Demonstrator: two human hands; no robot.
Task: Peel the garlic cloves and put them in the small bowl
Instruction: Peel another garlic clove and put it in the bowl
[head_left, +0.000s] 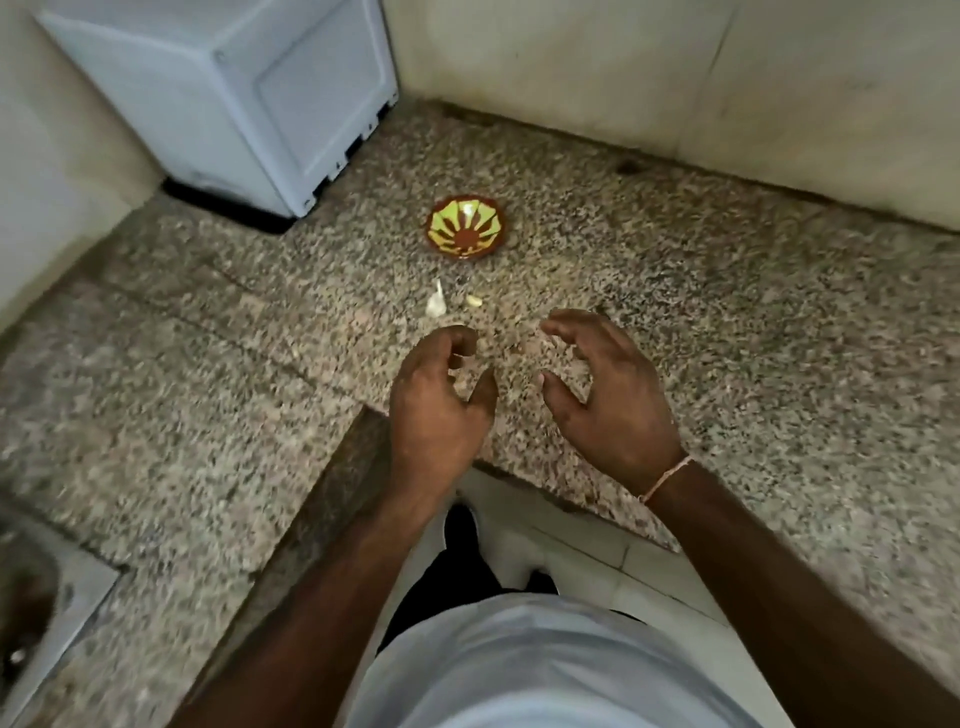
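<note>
Both hands hover low over the speckled stone bench (727, 322), side by side with a gap between them, and neither holds anything that can be made out. The left hand (441, 395) has its fingers loosely curled inward toward the thumb; there may be a pale scrap by its fingertips, but the blur makes it impossible to tell. The right hand (602, 395) is spread wider, fingers bent and relaxed, with a thin thread band (670, 475) at its wrist.

Just beyond the left hand's fingertips, away from the person, lie two pieces of garlic, close together but apart. The larger, pale garlic clove (436, 304) looks unpeeled and lies with its long axis running roughly away from the person, pointed tip toward the bowl. The smaller yellowish piece (474, 300) sits just to its right and looks already bare of skin, though it is too small to be sure.

Farther on in the same line stands the small bowl (466, 226), brown-rimmed with a green and brown pattern inside; it appears empty.

The left hand is plainly nearer to both pieces, so the coming pick-up likely falls to it, with a short reach straight forward. To the far left stands a white appliance (234, 93).
</note>
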